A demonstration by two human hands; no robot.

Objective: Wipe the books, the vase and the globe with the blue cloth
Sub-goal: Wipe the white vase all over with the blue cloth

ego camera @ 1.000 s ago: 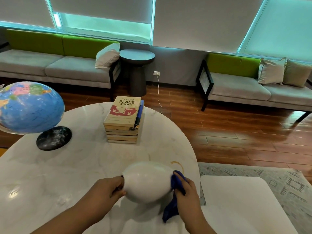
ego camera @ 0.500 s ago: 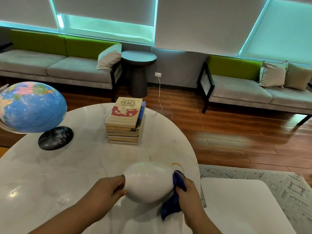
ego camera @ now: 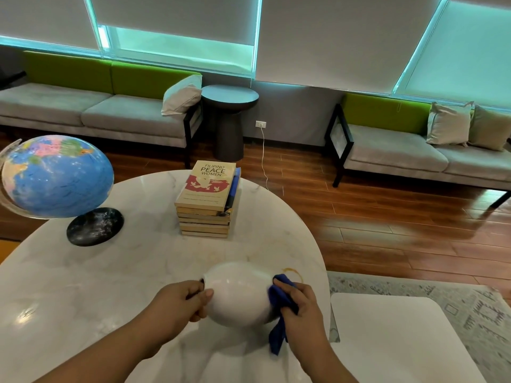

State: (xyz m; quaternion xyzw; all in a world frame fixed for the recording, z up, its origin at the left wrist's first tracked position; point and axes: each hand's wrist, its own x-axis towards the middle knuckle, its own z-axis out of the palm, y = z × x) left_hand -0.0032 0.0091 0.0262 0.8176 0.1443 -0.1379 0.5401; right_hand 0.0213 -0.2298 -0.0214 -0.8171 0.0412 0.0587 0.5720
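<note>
White and glossy, the egg-shaped ceramic vase [ego camera: 237, 294] lies on its side in the head view, low over the near part of the round white marble table [ego camera: 110, 272]. Whether it rests on the top or hangs just above it I cannot tell. The left hand [ego camera: 179, 305] has fingers and thumb curled round the narrow mouth end. The right hand [ego camera: 302, 308] is closed on the bunched blue cloth [ego camera: 279, 298], pressing it against the vase's rounded far end, and a loose tail of cloth hangs below the palm.

The step in hand looks to be the vase wipe. The glaze is probably slippery and the bulk of the weight sits away from the neck, so the left hand's hold should be firm. Rolling the vase by the neck while the cloth sweeps round the belly would bring the hidden underside into reach. A flatter pad of cloth would cover more than a tight wad. Working low over the marble means a slip costs little.

A brown ring stain [ego camera: 296, 272] marks the table just beyond the cloth. The stack of tan paperback books [ego camera: 206, 200] stands mid-table, and the blue globe on its black round base [ego camera: 58, 175] stands at the left. Both are well apart from the hands, and nothing shows whether they have been wiped.
</note>
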